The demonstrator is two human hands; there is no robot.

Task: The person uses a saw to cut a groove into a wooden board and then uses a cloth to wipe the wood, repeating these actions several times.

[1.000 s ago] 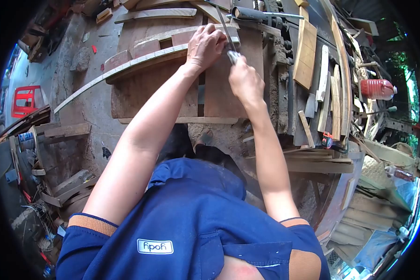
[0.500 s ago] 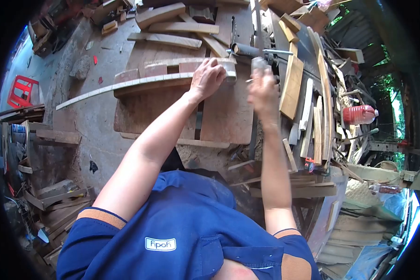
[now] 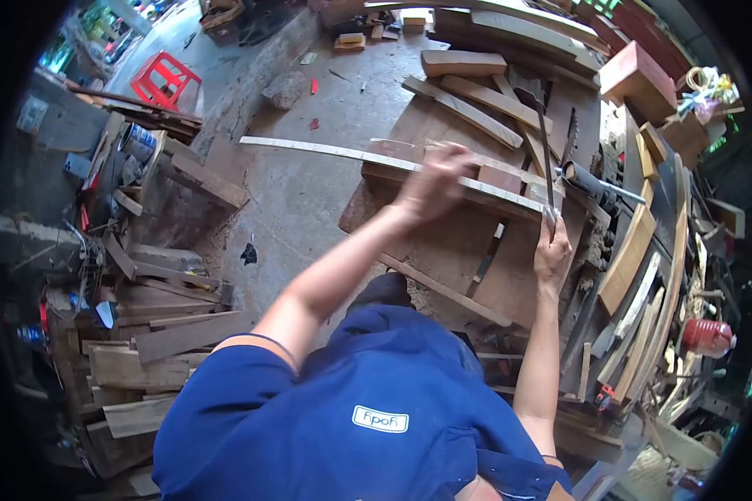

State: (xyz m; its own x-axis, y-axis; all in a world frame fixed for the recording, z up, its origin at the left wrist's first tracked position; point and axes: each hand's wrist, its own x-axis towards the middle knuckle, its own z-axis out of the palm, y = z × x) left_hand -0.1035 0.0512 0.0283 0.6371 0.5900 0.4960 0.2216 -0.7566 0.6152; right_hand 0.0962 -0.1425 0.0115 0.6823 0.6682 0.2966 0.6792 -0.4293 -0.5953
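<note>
A long pale wooden strip (image 3: 309, 149) with evenly spaced crosswise lines lies along a thicker wooden block on a low plank bench (image 3: 510, 275). My left hand (image 3: 439, 179), blurred by motion, is over the strip's middle and overlaps it in this view; its fingers are smeared. My right hand (image 3: 551, 250) is closed around the handle of a handsaw (image 3: 547, 159) at the strip's right end. The saw's long, thin dark blade points away from me and is seen nearly edge-on.
Several short boards (image 3: 468, 108) lie beyond the strip. A dark clamp-like tool with a metal rod (image 3: 618, 190) is to the right, beside curved wooden pieces (image 3: 627, 259). Stacked lumber (image 3: 150, 367) fills the left side. A red plastic stool (image 3: 165, 79) stands farther off.
My view has swung to the left. My left hand has moved from near the strip's right end back toward its middle. My right hand still grips the saw, now at the strip's end.
</note>
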